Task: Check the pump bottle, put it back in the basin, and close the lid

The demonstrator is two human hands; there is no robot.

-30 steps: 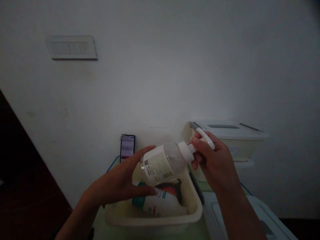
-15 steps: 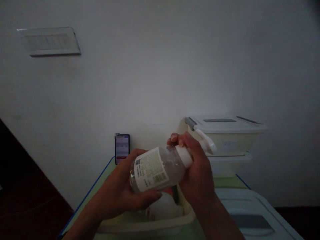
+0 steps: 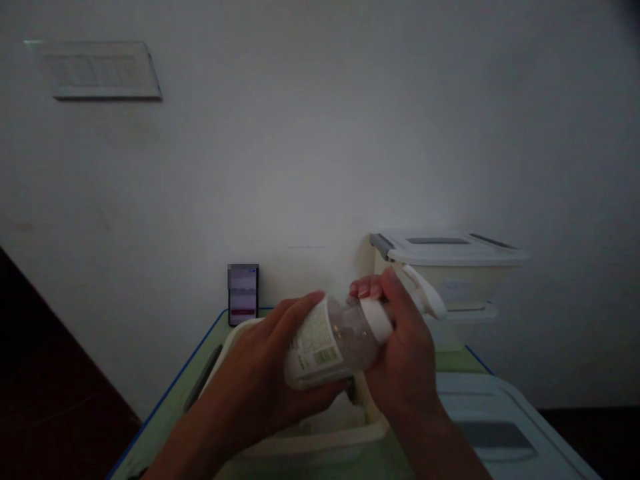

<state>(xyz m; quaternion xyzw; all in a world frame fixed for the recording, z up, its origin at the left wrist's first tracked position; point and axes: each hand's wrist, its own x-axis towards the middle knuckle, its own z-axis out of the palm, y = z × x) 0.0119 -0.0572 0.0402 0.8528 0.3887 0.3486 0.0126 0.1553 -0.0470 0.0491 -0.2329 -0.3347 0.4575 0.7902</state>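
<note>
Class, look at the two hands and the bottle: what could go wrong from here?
1. The clear plastic bottle with a white label is tilted above the open cream plastic bin; should the left hand and right hand slip, it might drop in.
2. The right hand wraps around the white plastic collar, so a twist could loosen it.
3. The black-framed rectangular phone stands upright behind the bin, so a bump could topple it.

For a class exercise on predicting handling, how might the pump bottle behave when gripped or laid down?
The pump bottle may be slippery, since it looks smooth and clear. Being rounded, it could roll if laid down, though the jutting spout might stop it.
</note>
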